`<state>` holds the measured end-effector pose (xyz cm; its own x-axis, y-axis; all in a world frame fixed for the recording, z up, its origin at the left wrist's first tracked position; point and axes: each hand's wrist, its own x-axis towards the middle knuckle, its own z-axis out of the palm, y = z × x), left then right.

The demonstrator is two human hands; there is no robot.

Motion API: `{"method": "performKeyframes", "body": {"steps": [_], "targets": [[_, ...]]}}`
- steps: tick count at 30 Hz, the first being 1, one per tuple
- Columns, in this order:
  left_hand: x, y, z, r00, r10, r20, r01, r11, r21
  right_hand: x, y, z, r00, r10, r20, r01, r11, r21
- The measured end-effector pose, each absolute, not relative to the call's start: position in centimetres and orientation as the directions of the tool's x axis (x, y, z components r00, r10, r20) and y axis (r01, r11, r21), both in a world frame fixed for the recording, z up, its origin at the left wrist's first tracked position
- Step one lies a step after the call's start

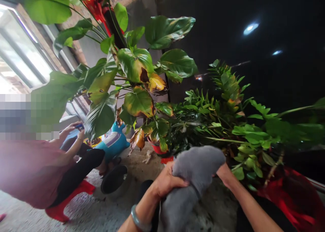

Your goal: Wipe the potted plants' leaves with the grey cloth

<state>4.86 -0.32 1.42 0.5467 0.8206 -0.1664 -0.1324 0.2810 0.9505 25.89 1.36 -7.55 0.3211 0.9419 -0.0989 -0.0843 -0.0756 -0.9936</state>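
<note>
Inspecting the grey cloth (194, 169), I found it bunched between my two hands, its long axis running from a rounded upper right end to a loose lower left fall. My left hand (169, 179) was clamped on the cloth's left edge, thumb laid over the fabric. My right hand (223, 172) met the cloth's upper right end; its fingers were hidden there, and I could not tell whether they were together or apart. The left was judged the nearer hand to the hanging part. Beyond the cloth, slightly left, stood a red pot (155, 147); greenery (250, 134) spread beyond it and to its right. Left of the cloth stood a black bucket (118, 188), and farther left sat a person (30, 171) on a red stool (61, 206).
</note>
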Motion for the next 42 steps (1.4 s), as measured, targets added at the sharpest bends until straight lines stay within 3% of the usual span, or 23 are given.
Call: {"method": "performKeyframes", "body": {"steps": [4, 7, 11, 14, 16, 19, 22, 26, 29, 32, 36, 39, 42], "targets": [[5.2, 2.5, 4.9, 0.299, 0.953, -0.042, -0.349, 0.15, 0.925, 26.2, 1.2, -6.7, 0.314, 0.938, -0.146, -0.117, -0.114, -0.987], [6.2, 3.8, 3.7, 0.19, 0.978, -0.083, -0.362, 0.148, 0.92, 26.2, 1.2, -6.3, 0.308, 0.938, -0.16, -0.149, -0.119, -0.982], [6.4, 1.8, -0.5, 0.464, 0.849, -0.252, -0.105, 0.335, 0.936, 26.2, 1.2, -6.7, 0.272, 0.946, -0.175, -0.178, -0.129, -0.975], [5.7, 0.8, -0.4, 0.602, 0.761, -0.242, -0.027, 0.323, 0.946, 26.3, 1.0, -6.9, 0.263, 0.947, -0.183, -0.198, -0.133, -0.971], [5.4, 1.5, 1.6, 0.567, 0.807, -0.164, -0.105, 0.268, 0.958, 26.4, 0.9, -6.8, 0.268, 0.945, -0.187, -0.216, -0.131, -0.968], [5.8, 3.9, 4.7, 0.368, 0.928, -0.05, -0.309, 0.173, 0.935, 26.3, 0.9, -6.3, 0.271, 0.943, -0.191, -0.247, -0.124, -0.961], [6.6, 5.2, 4.5, 0.232, 0.971, -0.051, -0.361, 0.135, 0.923, 26.2, 1.1, -6.0, 0.271, 0.944, -0.188, -0.275, -0.112, -0.955], [6.6, 3.3, 0.2, 0.465, 0.856, -0.227, -0.099, 0.305, 0.947, 26.2, 1.2, -6.6, 0.266, 0.943, -0.201, -0.273, -0.127, -0.954], [5.8, 1.7, -0.8, 0.588, 0.761, -0.275, 0.075, 0.287, 0.955, 26.5, 1.0, -7.2, 0.261, 0.942, -0.211, -0.25, -0.146, -0.957], [5.6, 2.6, 1.8, 0.564, 0.815, -0.136, -0.064, 0.207, 0.976, 26.8, 0.8, -7.2, 0.252, 0.939, -0.233, -0.238, -0.174, -0.956], [6.7, 5.8, 4.6, 0.359, 0.933, -0.017, -0.35, 0.151, 0.925, 26.8, 0.9, -6.8, 0.239, 0.937, -0.255, -0.239, -0.198, -0.951], [7.2, 5.6, 2.4, 0.335, 0.936, -0.107, -0.28, 0.207, 0.937, 26.8, 1.2, -7.0, 0.24, 0.935, -0.26, -0.234, -0.205, -0.951], [6.2, 2.8, -1.5, 0.479, 0.831, -0.284, -0.07, 0.359, 0.931, 27.2, 1.4, -7.7, 0.235, 0.935, -0.265, -0.204, -0.219, -0.954]]}}
